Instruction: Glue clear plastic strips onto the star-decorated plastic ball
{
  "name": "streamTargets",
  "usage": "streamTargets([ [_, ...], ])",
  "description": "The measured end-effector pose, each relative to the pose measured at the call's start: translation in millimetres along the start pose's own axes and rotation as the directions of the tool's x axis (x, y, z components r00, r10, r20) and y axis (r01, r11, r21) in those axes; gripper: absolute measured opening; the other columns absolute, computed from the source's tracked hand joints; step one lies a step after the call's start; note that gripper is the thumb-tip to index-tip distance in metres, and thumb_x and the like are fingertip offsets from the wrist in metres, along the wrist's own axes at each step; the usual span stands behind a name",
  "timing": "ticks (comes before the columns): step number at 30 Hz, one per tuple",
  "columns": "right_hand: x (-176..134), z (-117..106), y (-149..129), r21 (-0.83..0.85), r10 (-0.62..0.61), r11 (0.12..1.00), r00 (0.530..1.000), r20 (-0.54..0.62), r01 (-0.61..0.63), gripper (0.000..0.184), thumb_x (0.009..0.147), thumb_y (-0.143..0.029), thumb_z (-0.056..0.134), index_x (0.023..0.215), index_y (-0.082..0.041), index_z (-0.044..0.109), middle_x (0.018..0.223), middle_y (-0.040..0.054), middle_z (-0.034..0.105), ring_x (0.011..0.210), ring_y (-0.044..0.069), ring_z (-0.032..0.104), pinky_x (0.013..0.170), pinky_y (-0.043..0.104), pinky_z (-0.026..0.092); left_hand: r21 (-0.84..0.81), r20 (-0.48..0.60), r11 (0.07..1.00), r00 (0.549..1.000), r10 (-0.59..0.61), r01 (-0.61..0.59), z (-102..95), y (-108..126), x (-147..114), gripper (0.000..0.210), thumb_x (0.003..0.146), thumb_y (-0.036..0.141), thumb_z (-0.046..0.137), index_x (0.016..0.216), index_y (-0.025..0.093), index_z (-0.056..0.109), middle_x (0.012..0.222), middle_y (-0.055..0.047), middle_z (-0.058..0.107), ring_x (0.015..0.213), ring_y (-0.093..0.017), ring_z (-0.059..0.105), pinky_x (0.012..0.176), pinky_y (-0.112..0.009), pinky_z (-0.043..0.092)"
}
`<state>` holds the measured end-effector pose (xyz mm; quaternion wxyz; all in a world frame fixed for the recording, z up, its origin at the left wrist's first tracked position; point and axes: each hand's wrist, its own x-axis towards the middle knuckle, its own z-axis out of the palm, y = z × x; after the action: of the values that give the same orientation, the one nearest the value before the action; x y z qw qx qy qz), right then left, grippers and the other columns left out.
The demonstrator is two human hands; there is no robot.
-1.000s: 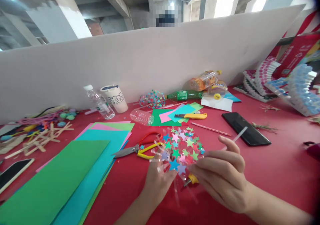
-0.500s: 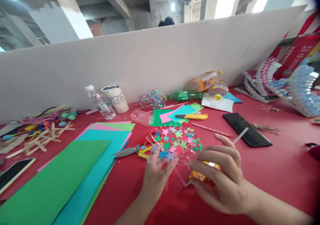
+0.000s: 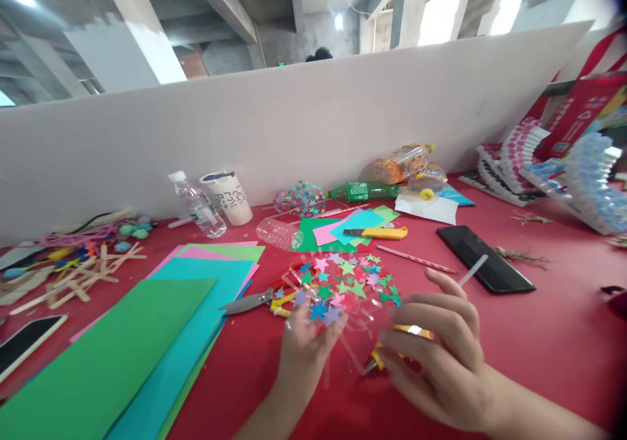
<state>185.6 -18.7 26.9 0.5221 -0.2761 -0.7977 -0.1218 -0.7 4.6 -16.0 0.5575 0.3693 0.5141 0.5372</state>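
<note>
A clear plastic piece covered in colourful paper stars (image 3: 343, 288) lies in front of me, with loose see-through strips around it. My left hand (image 3: 304, 345) grips its near left side, thumb and fingers around the edge. My right hand (image 3: 435, 352) is curled at its right, fingertips close together near the clear strips. A narrow translucent strip (image 3: 474, 271) sticks out behind the right fingers. Beneath that hand lies a yellow object (image 3: 377, 356) with a pointed tip, mostly covered. Scissors (image 3: 249, 301) with yellow and red handles touch the left side of the starred piece.
Stacked coloured paper (image 3: 117, 342) covers the left. Behind are a yellow cutter (image 3: 379, 232), a bottle piece (image 3: 279, 232), a water bottle (image 3: 198, 206), a cup (image 3: 229, 198), a green bottle (image 3: 362, 191) and another starred piece (image 3: 300, 198). A phone (image 3: 484, 258) lies right.
The view has tilted slightly, so things sit a little lower. My right hand has shifted a little to the right; the left keeps its hold on the starred piece.
</note>
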Motion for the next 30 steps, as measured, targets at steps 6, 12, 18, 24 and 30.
streamTargets([
  [6,0.8,-1.5,0.0,-0.006,0.033,0.999,0.999,0.028,-0.033,0.012,0.080,-0.008,0.062,0.088,-0.017,0.065,0.085,0.0020,0.054,0.083,0.017,0.050,0.103,0.055,0.030,0.013,0.057,1.000,0.998,0.019,-0.020,-11.0,-0.9,4.1,0.037,0.051,0.037,0.084,0.082,0.025,0.067,0.091,-0.005,0.075,0.092,-0.024,0.070,0.088,-0.034,0.054],
  [12,-0.4,-0.5,-0.4,-0.047,0.028,0.999,0.999,0.021,-0.027,0.021,0.079,-0.009,0.065,0.098,-0.017,0.066,0.085,0.0024,0.055,0.083,0.018,0.050,0.102,0.054,0.033,-0.051,-0.006,0.999,1.000,-0.002,0.002,-5.7,0.6,-5.7,0.044,0.058,0.037,0.080,0.096,0.024,0.064,0.089,-0.002,0.075,0.092,-0.024,0.070,0.086,-0.035,0.054],
  [18,-4.0,2.8,-1.2,-0.053,-0.020,0.998,0.999,0.040,0.023,0.023,0.079,-0.001,0.062,0.093,-0.017,0.068,0.084,0.0013,0.056,0.083,0.016,0.050,0.106,0.053,0.031,-0.048,-0.063,0.997,0.996,-0.056,0.053,4.5,4.5,-5.8,0.057,0.054,0.040,0.082,0.104,0.022,0.061,0.081,-0.004,0.074,0.082,-0.026,0.071,0.081,-0.037,0.055],
  [24,-10.8,7.1,-3.9,-0.001,-0.087,0.996,0.996,0.014,0.087,0.018,0.075,0.000,0.069,0.077,-0.017,0.067,0.085,-0.0018,0.057,0.084,0.013,0.052,0.108,0.051,0.033,0.001,-0.133,0.998,0.989,-0.062,0.063,3.6,3.0,2.3,0.057,0.052,0.037,0.085,0.099,0.017,0.060,0.080,-0.006,0.074,0.082,-0.026,0.071,0.078,-0.034,0.055],
  [30,-4.1,4.2,-1.3,-0.041,-0.055,0.998,0.997,0.057,0.057,0.021,0.079,-0.001,0.062,0.091,-0.018,0.069,0.086,0.0013,0.057,0.086,0.016,0.050,0.107,0.052,0.031,-0.024,-0.063,0.998,0.996,-0.067,0.066,8.6,14.4,-2.8,0.056,0.048,0.036,0.086,0.093,0.019,0.058,0.076,-0.003,0.073,0.081,-0.024,0.071,0.076,-0.033,0.056],
])
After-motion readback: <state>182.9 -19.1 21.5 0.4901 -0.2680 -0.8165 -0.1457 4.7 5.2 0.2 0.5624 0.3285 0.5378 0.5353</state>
